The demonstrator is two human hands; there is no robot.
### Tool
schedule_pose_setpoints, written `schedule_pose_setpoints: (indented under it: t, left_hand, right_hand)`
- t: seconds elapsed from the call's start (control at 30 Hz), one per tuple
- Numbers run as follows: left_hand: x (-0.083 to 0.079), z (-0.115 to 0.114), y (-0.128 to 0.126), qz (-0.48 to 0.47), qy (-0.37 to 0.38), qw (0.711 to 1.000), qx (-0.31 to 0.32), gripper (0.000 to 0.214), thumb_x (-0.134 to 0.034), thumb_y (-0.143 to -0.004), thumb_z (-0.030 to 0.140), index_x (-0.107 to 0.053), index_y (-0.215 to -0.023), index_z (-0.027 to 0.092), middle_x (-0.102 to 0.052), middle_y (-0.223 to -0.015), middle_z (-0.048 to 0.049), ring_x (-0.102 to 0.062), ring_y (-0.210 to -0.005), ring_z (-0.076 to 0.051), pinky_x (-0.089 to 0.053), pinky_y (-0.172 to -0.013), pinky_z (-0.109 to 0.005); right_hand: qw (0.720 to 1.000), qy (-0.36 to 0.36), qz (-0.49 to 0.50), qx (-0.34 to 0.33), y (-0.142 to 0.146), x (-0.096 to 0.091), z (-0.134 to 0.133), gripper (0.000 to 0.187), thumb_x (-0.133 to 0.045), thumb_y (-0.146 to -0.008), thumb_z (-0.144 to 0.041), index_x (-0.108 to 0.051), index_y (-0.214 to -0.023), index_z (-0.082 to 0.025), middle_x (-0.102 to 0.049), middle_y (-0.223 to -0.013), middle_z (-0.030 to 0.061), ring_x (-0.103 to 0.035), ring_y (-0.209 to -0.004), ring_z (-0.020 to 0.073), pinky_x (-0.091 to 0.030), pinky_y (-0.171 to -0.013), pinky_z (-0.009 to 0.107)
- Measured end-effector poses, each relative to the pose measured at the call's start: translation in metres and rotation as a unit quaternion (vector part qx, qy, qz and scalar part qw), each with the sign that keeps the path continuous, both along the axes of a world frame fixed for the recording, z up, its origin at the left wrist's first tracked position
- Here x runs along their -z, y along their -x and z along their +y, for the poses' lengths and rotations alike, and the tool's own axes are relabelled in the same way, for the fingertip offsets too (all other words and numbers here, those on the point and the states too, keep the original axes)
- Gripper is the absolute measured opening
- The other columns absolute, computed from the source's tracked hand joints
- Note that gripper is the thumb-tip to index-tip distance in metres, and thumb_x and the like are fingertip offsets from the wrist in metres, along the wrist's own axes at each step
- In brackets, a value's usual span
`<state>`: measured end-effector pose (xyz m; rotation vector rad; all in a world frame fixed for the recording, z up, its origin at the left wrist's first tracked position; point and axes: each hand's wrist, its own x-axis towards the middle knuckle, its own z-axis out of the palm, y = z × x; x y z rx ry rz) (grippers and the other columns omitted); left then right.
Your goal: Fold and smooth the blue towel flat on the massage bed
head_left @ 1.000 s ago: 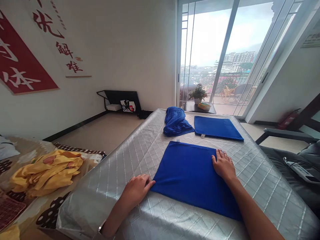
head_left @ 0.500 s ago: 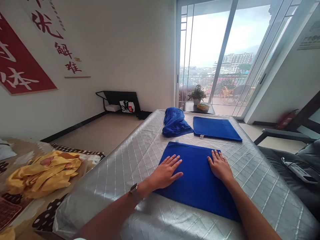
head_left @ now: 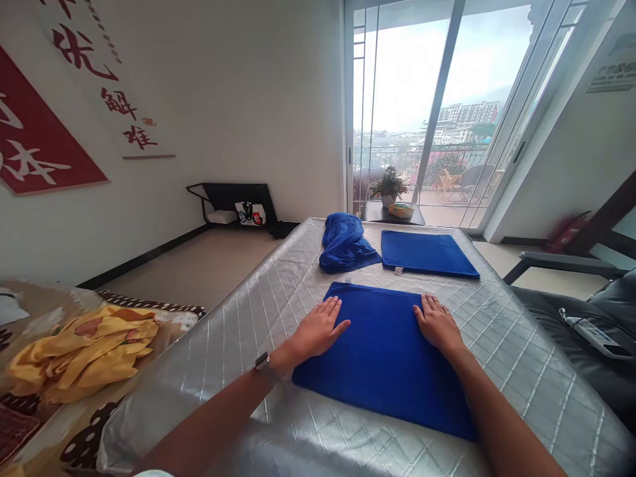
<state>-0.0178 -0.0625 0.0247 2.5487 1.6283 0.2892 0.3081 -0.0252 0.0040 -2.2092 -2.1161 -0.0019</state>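
A blue rectangular cloth [head_left: 377, 358] lies flat in front of me on a silver quilted cover [head_left: 238, 358]. My left hand [head_left: 318, 328] rests flat on its left edge, fingers stretched out and pointing away from me. At its right edge lies my right hand [head_left: 438, 323], also flat with fingers extended. Neither hand grips anything. Beyond, a second blue cloth [head_left: 430, 254] with a small white tag is laid out as a flat rectangle. To its left sits a crumpled blue cloth [head_left: 348, 243] in a loose heap.
A yellow cloth [head_left: 89, 351] lies bunched on patterned bedding at the left. On the right, a power strip [head_left: 596, 334] rests on a black seat [head_left: 546, 318] with an armrest. A small table [head_left: 392, 213] with a potted plant [head_left: 388, 185] stands by the glass door.
My left hand has slid left to the cloth's left edge. My right hand stays on the right edge, shifted only slightly. The view has turned a little.
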Motion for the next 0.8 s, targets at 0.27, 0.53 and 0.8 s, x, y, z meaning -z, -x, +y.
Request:
schedule_pose_setpoints:
  t: [0.27, 0.53, 0.8]
  left_hand:
    - [0.005, 0.060, -0.138, -0.052, -0.041, 0.990, 0.126, 0.068, -0.020, -0.104, 0.056, -0.043, -0.148, 0.010, -0.040, -0.156, -0.0141, -0.031, -0.147, -0.024, -0.021, -0.121, -0.038]
    - [0.023, 0.073, -0.104, -0.037, 0.003, 0.996, 0.086, 0.076, -0.014, -0.101, 0.064, -0.032, -0.154, 0.012, -0.030, -0.161, -0.0105, -0.022, -0.150, -0.022, -0.014, -0.123, -0.040]
    - [0.020, 0.080, -0.007, -0.022, 0.023, 0.999, -0.017, 0.072, -0.021, -0.102, 0.060, -0.030, -0.155, 0.012, -0.024, -0.162, -0.0112, -0.020, -0.151, -0.023, -0.014, -0.123, -0.041]
  right_hand:
    - [1.000, -0.008, -0.013, 0.004, 0.000, 0.005, -0.001, 0.064, -0.021, -0.102, -0.041, -0.026, -0.156, -0.006, -0.026, -0.162, 0.0106, -0.020, -0.150, 0.0224, -0.016, -0.121, 0.038]
    - [1.000, -0.007, -0.006, 0.007, 0.000, 0.004, -0.001, 0.064, -0.019, -0.102, -0.041, -0.027, -0.156, -0.006, -0.025, -0.162, 0.0099, -0.020, -0.150, 0.0227, -0.016, -0.122, 0.039]
    - [1.000, 0.000, 0.003, 0.011, 0.000, 0.005, 0.001, 0.065, -0.018, -0.102, -0.042, -0.026, -0.156, -0.007, -0.025, -0.163, 0.0094, -0.019, -0.150, 0.0224, -0.015, -0.122, 0.039]
